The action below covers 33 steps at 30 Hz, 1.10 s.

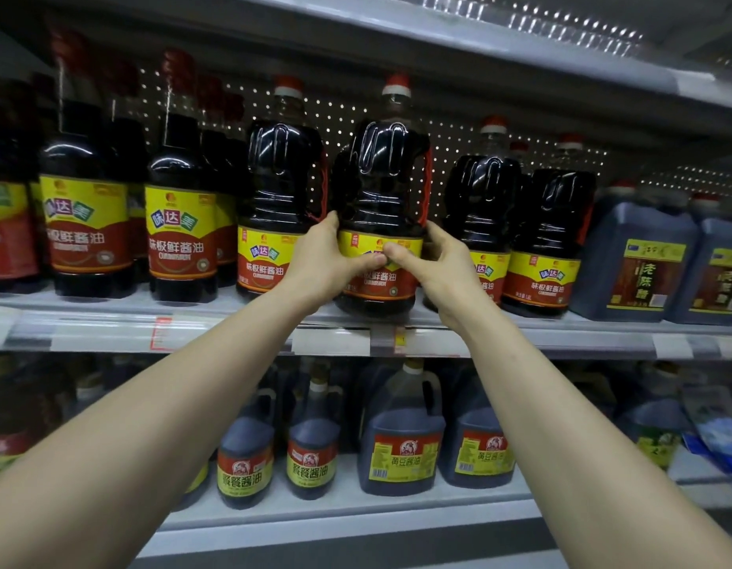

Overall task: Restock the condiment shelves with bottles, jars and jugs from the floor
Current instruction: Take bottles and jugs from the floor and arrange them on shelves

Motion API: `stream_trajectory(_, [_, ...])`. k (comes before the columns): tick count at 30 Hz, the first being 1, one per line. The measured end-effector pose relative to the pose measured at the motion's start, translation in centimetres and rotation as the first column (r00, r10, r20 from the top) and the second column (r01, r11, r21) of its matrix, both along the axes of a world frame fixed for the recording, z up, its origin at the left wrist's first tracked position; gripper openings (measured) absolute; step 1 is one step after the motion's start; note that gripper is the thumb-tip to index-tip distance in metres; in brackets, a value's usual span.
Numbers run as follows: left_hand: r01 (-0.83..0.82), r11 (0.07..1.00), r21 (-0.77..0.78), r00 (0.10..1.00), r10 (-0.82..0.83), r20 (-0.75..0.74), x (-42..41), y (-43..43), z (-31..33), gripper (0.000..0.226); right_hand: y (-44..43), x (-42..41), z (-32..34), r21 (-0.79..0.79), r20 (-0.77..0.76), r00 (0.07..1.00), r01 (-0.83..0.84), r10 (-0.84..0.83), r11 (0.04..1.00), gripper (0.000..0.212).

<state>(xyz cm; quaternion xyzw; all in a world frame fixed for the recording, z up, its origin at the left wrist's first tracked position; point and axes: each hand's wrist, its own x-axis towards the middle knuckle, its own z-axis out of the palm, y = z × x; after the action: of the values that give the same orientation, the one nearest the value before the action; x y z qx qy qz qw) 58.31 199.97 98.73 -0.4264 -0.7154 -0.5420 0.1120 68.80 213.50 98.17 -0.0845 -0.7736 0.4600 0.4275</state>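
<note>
Both arms outstretched, left hand [327,262], right hand [438,269], gripping jug [382,190]

Light falls from above, bright and fairly even; we make out a row of small lamps [569,24] high up, to the right of our right hand [444,273]. White glare streaks the dark shoulders of the jug [382,166] just above our left hand [327,260]. Well below both hands the lower shelf [356,513] sits dimmer, in shadow. Far left of the hands the bottles [11,223] smear into blur, and straight edges bow with wide-angle distortion.
</note>
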Motion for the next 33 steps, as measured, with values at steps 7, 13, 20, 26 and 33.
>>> stream_trajectory(7, [-0.017,1.000,0.014,1.000,0.017,-0.007,-0.8,1.0,-0.1,0.072,1.1,-1.3,0.0,-0.037,-0.002,1.000,-0.024,0.024,0.999,0.061])
stream_trajectory(13, [-0.018,1.000,-0.025,1.000,0.017,-0.003,-1.7,1.5,-0.1,0.084,1.7,-2.2,0.0,-0.052,0.002,0.999,-0.047,0.047,0.998,0.058])
stream_trajectory(20, [-0.005,0.999,-0.032,0.999,0.007,0.046,-1.9,2.0,-0.2,0.099,2.5,-2.9,-0.1,-0.032,0.021,0.998,-0.052,0.053,0.998,0.037])
stream_trajectory(26, [0.006,0.999,-0.032,0.998,-0.004,0.062,-2.0,2.4,-0.5,0.100,2.5,-3.1,-0.1,-0.022,0.014,0.998,-0.053,0.053,0.998,0.040])
stream_trajectory(33, [0.047,0.998,-0.038,0.996,-0.044,0.081,-1.7,2.4,-1.0,0.098,2.4,-3.1,-1.0,-0.033,0.038,0.999,-0.037,0.038,0.999,0.060])
